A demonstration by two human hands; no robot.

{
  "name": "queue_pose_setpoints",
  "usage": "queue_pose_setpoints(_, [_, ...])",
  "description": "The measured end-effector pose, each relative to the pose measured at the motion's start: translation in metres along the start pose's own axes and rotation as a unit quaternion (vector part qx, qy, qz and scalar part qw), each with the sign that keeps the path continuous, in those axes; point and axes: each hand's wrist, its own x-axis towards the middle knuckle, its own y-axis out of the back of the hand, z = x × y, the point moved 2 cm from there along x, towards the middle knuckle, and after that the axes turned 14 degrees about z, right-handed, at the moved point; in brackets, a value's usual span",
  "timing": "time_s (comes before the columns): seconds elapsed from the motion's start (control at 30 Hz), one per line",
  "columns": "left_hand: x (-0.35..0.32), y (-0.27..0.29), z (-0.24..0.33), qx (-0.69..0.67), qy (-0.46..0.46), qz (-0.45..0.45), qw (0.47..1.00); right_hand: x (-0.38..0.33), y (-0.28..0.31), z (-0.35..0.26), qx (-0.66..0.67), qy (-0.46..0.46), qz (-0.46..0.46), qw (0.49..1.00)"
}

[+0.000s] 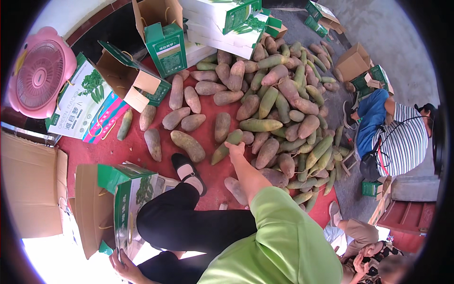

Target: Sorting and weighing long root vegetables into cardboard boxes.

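Note:
Stretched out over the red mat, my right hand [236,150] is closed on the side of a green radish [221,154], which lies tilted at the near edge of the heap. Down at the lower left, my left hand [126,269] grips the near edge of an open green and white carton [124,208]. The carton stands beside my legs with its brown flaps spread; what lies inside it is hidden. Around my right hand are more radishes, some green and some brownish-pink, such as a long green one [260,125] just beyond it.
A large radish heap [293,104] spreads to the right over the red mat [161,120]. Open cartons [163,42] and a pink fan [40,71] stand at the far left. A person in a striped shirt [402,137] sits at right; another person [364,258] sits at lower right.

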Motion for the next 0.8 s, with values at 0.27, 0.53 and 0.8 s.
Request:
queue_pose_setpoints(0.27, [0.001,-0.001,0.005,-0.030,0.025,-0.025,0.999,-0.015,0.046,-0.009,0.037,0.191,-0.063,0.979])
queue_pose_setpoints(0.53, [0.002,0.008,0.010,-0.059,0.034,-0.018,0.998,-0.077,0.066,-0.094,0.116,0.263,-0.159,0.945])
queue_pose_setpoints(0.8, [0.009,0.015,0.023,-0.082,0.021,0.011,0.996,-0.230,0.079,-0.223,0.307,0.316,-0.380,0.813])
